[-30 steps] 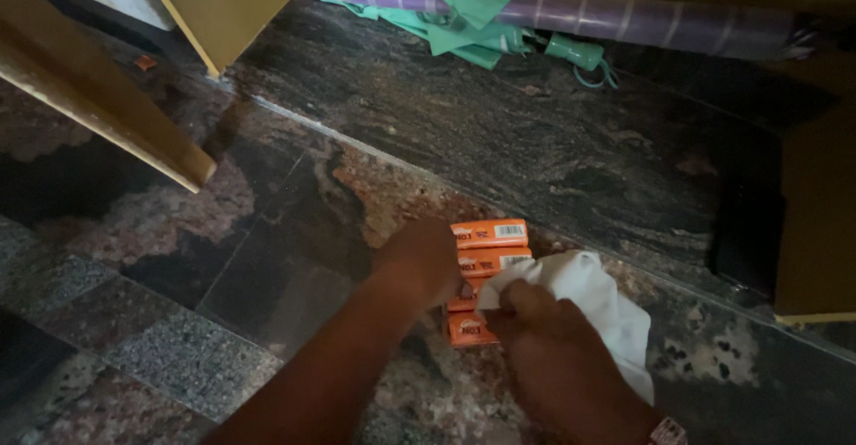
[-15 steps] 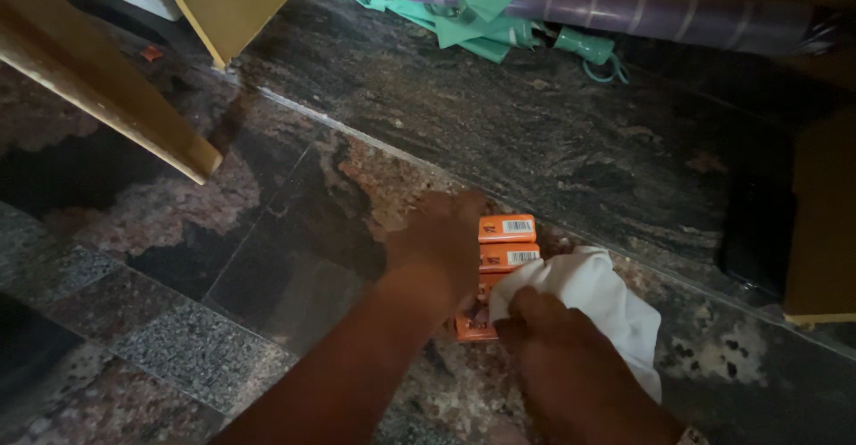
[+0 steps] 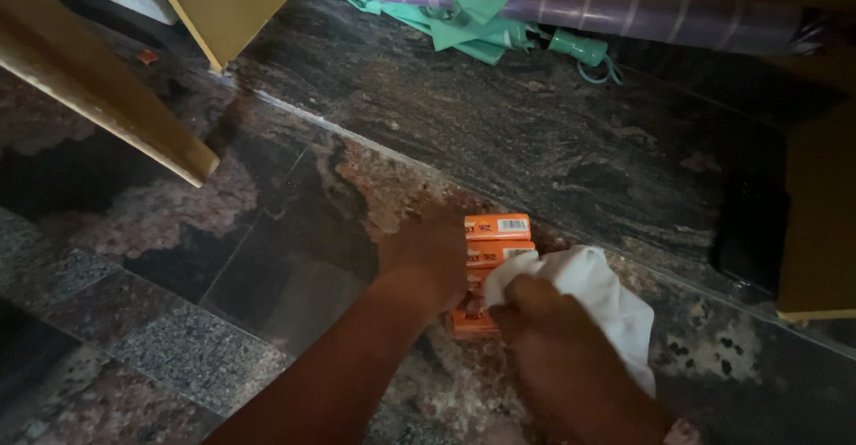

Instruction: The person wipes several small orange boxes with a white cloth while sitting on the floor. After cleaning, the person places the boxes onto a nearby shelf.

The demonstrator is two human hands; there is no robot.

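Head view: the left hand (image 3: 432,258) presses on a stack of small orange cardboard boxes (image 3: 492,258) lying on the mottled granite floor (image 3: 267,258), steadying it. The right hand (image 3: 553,347) is clenched around a crumpled white cloth (image 3: 606,298) held against the boxes' side. This looks like the wiping step; next the cloth needs a firm stroke along the boxes while the stack is held in place.

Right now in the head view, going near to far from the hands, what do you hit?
Right hand holding white cloth → orange boxes under left hand → dark stone step → green umbrella and purple rolled umbrella.
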